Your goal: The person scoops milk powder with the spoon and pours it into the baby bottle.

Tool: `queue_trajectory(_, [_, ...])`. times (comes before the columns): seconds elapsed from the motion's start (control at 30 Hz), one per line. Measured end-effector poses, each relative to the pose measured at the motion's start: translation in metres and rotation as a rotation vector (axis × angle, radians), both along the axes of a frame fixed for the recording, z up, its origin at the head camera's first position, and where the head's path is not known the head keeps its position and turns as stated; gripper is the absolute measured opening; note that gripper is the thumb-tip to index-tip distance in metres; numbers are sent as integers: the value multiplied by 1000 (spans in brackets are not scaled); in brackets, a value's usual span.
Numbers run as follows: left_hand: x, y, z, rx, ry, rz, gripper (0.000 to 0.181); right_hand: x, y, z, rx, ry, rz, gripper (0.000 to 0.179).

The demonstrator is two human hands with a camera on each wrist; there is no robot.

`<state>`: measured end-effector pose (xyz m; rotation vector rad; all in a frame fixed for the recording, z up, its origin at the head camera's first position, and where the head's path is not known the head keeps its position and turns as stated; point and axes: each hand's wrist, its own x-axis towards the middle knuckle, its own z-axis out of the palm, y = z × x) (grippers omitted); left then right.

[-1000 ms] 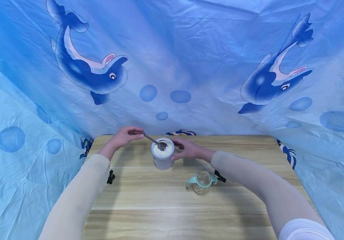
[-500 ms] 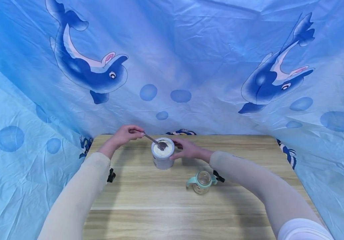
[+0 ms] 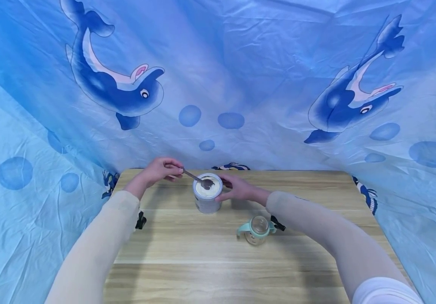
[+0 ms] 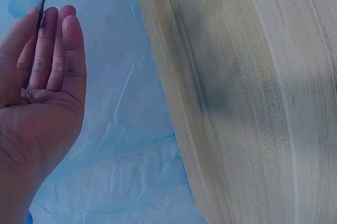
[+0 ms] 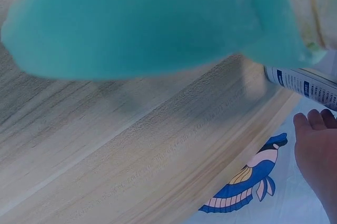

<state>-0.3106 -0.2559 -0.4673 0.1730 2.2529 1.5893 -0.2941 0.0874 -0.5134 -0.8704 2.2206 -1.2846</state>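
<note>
The head view gives us the full layout: a pale can (image 3: 208, 205) stands on the wooden table (image 3: 202, 249), near its far edge, and only from up here do we see the whitish stuff (image 3: 205, 193) inside. The spoon (image 3: 201, 181) has its dark bowl within the rim; whether it's resting in the contents or just above, we can't tell. The left wrist cam is better for the grip: our left hand (image 3: 161, 170) pinches the handle end between thumb and forefinger, the other fingers stretched out fairly straight. Our right hand (image 3: 237, 188) is curved around the can's side, thumb in front, fingers partly hidden behind. The right wrist cam picks up the printed label on the can, plus a huge blurry teal handle (image 5: 137, 23) from the cup (image 3: 259, 226), which the head view shows sitting nearer us, right of the can.
</note>
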Motion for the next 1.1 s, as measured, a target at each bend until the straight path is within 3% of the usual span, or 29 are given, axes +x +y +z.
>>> queue_trajectory(0.6, [1,0,1,48,-59,22,31,0,0,-1,5,-35,-6,89])
queue_trajectory(1.1, [1,-2,-4,-24,17,8,36,2,2,-2,-10,-46,-6,89])
